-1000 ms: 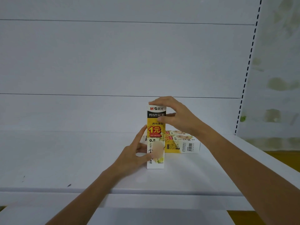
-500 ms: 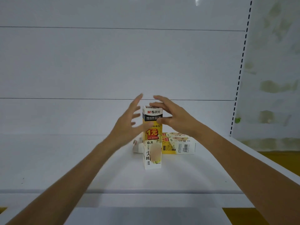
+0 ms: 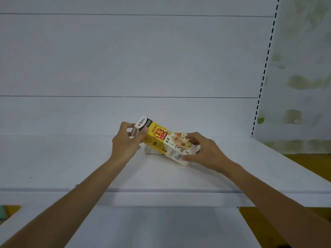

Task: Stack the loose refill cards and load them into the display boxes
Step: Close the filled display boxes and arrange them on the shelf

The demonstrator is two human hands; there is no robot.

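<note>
Left arm: reaches in from the lower left, forearm bare, wrist raised above the white shelf [image 3: 71, 158].
Left hand [image 3: 125, 142]: curled round the upper end of the display box [image 3: 161, 140], thumb laid on the front face by the black band, fingers wrapped over the white end cap.
Right arm: comes in from the lower right, lower than the left.
Right hand [image 3: 202, 151]: clasps the lower end of the box, thumb under the near edge, fingers hooked over the far side.
Display box: yellow and white, tilted steeply, logo end up and to the left, barcode end down and to the right, spanning the two hands. Whether its low corner touches the shelf, I cannot tell.
Second box [image 3: 152, 151]: lies flat on the shelf just behind and under the tilted one, mostly hidden, a white end peeking out below.
Backdrop: white back panel [image 3: 143, 59], slotted upright [image 3: 265, 68] at the right.
</note>
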